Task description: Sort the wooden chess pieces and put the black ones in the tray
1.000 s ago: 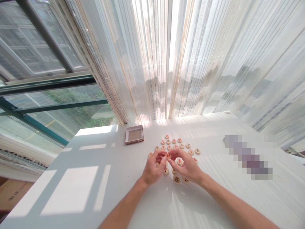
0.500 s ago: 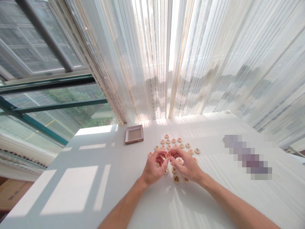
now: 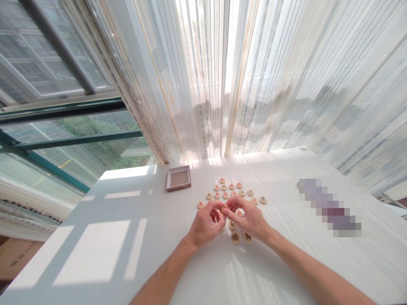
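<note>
A round wooden Chinese chess piece (image 3: pixel 224 208) with red marking is pinched between the fingertips of both hands, a little above the table. My left hand (image 3: pixel 206 224) comes in from the left, thumb and fingers curled to the piece. My right hand (image 3: pixel 246 217) meets it from the other side, its thumb and fingers also closed on the piece. Several more Chinese chess pieces with red or black characters lie flat around and under the hands. Nearest to me are a black-marked general piece (image 3: pixel 235 237) and a black-marked horse piece (image 3: pixel 247 236). Some pieces are partly hidden behind my fingers.
A shallow square box (image 3: pixel 190 183) stands at the back left of the white table (image 3: pixel 152 250). A blurred-out object (image 3: pixel 329 207) lies on the right. Behind the table hang sheer striped curtains (image 3: pixel 203 84), with a window (image 3: pixel 63 76) at the left.
The held piece has tilted, so its red face shows less. Both hands shifted only slightly, and the black horse piece by my right wrist shows more.
</note>
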